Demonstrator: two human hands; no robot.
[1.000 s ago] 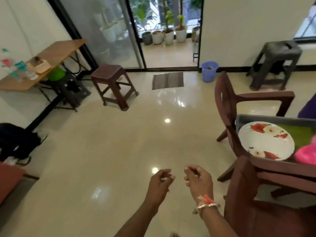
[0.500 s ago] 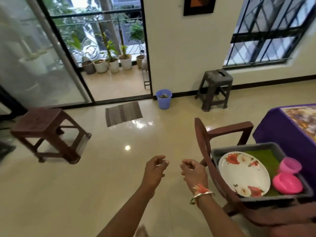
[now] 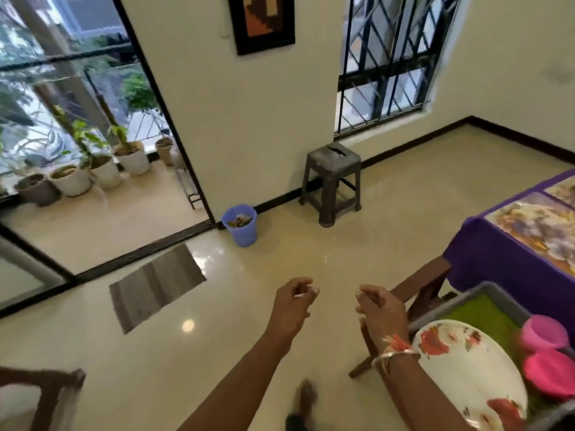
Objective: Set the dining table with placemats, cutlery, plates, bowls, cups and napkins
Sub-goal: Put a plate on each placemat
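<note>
1. Both hands hang in the lower middle of the frame, above the floor and apart from each other. The left hand [image 3: 292, 301] and the right hand [image 3: 381, 309] each have a loosely curled grip with nothing in it.
2. The tableware sits at the lower right in a grey tub [image 3: 460, 301], which appears to rest on a brown chair [image 3: 426, 284]. In the tub are a flowered plate [image 3: 466, 368], a green mat [image 3: 476, 315] under it, and a pink cup [image 3: 544, 332] and pink bowl [image 3: 550, 376] by the right edge.
3. The bench [image 3: 497, 262], draped in purple, runs along the right edge, and patterned placemats [image 3: 535, 225] lie on it.
4. The step in hand looks like a reach into the tub, probably for the plate, whose rim is just beside the right wrist.
5. To do it well, open the right grip wide, slide the fingers under the near rim and set the thumb on top.
6. Bring the left hand across to steady the far rim, then lift level to clear the tub wall and the cup.
7. The plate looks glossy, so it could slip in a one-sided pinch.
</note>
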